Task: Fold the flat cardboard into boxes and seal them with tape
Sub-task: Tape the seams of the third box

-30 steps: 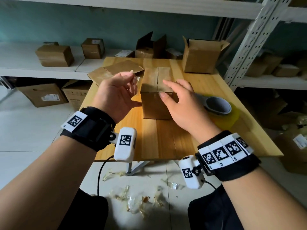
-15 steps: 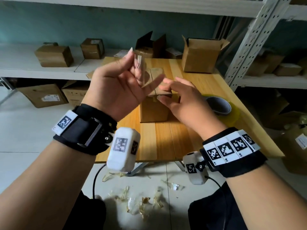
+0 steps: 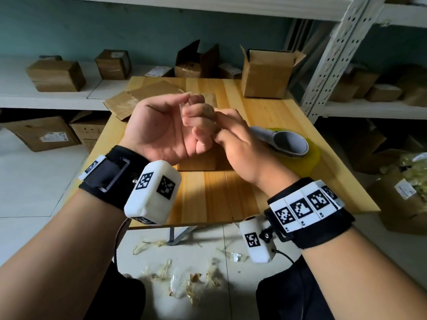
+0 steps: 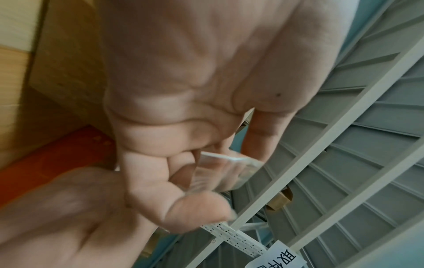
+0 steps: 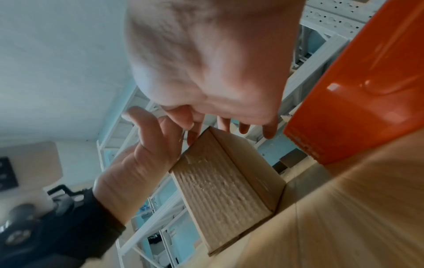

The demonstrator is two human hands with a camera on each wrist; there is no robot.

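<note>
- Shelving (image 3: pixel 328 54) of pale perforated metal runs behind and beside a wooden table (image 3: pixel 208 199), with closed cartons on its boards and on the floor below.
- On the table, a small folded box (image 3: pixel 196 161) stands near the middle, mostly hidden in the head view by the two hands raised over it; the right wrist view shows its corrugated side (image 5: pixel 220 183) resting on the wood.
- The left hand (image 3: pixel 166 128) is turned palm up above the box, its fingers curled inward.
- In the left wrist view a scrap of clear tape (image 4: pixel 220 172) sits at the tips of those fingers (image 4: pixel 183 208), held between them and the thumb.
- The right hand (image 3: pixel 238 144) meets the left just beside it, with its fingers bent toward the left fingertips; whether they actually pinch the tape cannot be told.
- A tape dispenser (image 3: pixel 284 144) with a grey handle and a yellowish roll lies near the right edge of the table, just beyond the right hand.
- Flat cardboard (image 3: pixel 138 98) lies at the far left corner of the table.
- An open box (image 3: pixel 265 75) with raised flaps stands at the far right corner.
- Crumpled bits of clear tape (image 3: pixel 184 280) litter the floor under the near edge of the table.
- Both wrists wear black bands with white coded tags and small white camera housings.
</note>
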